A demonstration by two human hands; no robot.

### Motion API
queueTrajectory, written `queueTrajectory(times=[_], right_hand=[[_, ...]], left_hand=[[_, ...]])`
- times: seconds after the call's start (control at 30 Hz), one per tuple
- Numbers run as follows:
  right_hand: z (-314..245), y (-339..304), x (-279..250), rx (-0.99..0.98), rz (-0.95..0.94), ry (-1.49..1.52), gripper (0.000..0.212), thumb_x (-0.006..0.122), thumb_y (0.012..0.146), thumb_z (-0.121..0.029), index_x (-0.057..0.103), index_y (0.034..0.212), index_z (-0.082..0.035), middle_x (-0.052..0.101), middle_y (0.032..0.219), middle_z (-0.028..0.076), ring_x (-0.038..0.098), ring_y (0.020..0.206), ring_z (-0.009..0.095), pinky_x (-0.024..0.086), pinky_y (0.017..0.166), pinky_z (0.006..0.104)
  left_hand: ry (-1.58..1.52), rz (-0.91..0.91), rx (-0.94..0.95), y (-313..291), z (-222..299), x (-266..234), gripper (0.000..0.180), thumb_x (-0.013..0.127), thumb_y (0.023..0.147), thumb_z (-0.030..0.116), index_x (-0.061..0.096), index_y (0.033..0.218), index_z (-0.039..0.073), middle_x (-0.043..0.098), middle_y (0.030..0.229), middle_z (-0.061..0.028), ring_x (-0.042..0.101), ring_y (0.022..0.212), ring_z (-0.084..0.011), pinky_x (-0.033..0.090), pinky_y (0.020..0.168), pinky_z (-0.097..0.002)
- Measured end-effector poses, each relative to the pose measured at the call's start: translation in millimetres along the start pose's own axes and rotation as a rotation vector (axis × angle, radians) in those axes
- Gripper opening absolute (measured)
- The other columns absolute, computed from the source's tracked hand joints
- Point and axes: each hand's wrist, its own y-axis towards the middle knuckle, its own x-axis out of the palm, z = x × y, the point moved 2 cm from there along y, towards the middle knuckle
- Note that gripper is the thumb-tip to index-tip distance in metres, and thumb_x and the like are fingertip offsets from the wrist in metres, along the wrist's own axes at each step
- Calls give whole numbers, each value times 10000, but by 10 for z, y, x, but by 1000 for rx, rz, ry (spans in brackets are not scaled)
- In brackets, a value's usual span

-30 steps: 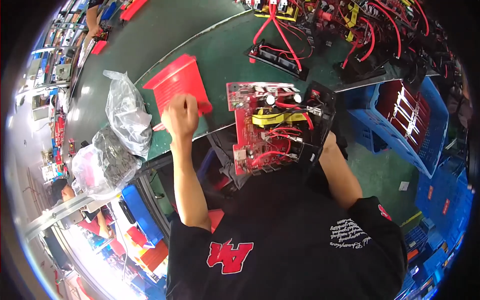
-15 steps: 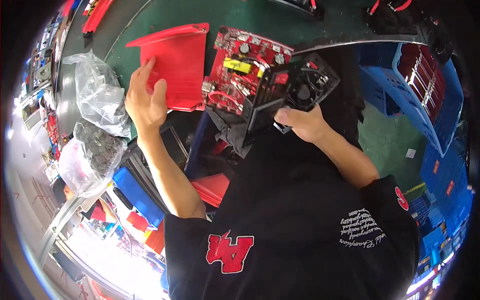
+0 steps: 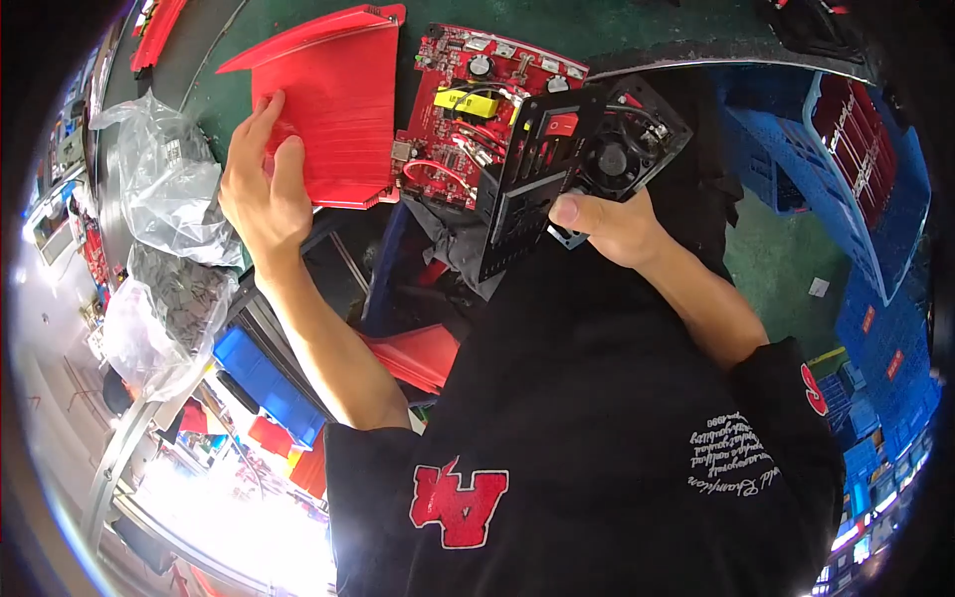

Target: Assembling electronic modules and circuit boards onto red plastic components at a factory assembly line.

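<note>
My left hand [image 3: 264, 189] lies at the left edge of a ribbed red metal cover [image 3: 343, 119], fingers stretched out and thumb apart. Right of the cover is a red circuit board [image 3: 445, 124] with wires, round capacitors and a yellow-wrapped part. My right hand [image 3: 622, 227] is closed around a black slotted end panel [image 3: 532, 189], its thumb pressed near the lower edge; the other fingers are hidden. A red switch [image 3: 561, 123] sits in that panel. A black fan [image 3: 614, 159] in a second black piece stands beside it, just above my right hand. Whether these pieces are joined I cannot tell.
Clear plastic bags [image 3: 169, 189] lie along the left side of the green table [image 3: 298, 18]. Blue crates [image 3: 836, 179] stand to the right, one holding dark red parts. More red metal pieces [image 3: 418, 356] are below the table edge, by my left forearm.
The whole view has shifted slightly, with the table items appearing higher and further left. Both hands keep about the same places on the cover and the black panel.
</note>
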Motion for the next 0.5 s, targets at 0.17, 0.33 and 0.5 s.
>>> queueTrajectory(times=[0.17,0.33,0.5], right_hand=[[21,-10,-32,5,6,80,535,786,796,-229,555,1235,-30,620,1109,34,580,999,147,482,874,321],[4,17,-41,49,-8,-24,526,782,796,-204,555,1238,-31,621,1119,39,582,1008,152,484,880,329],[-145,38,-28,155,-13,-86,508,780,790,-187,561,1220,-29,615,1100,37,577,994,148,483,858,321]], left_hand=[[39,-3,107,23,-91,9,378,567,833,179,673,1181,75,654,1156,-180,650,1031,-329,503,868,-355],[45,-16,131,21,-93,2,373,564,830,169,673,1169,60,657,1146,-182,653,1021,-327,506,859,-354],[27,-1,164,29,-39,-42,405,558,835,181,639,1205,38,643,1160,-205,646,1019,-341,518,816,-363]])
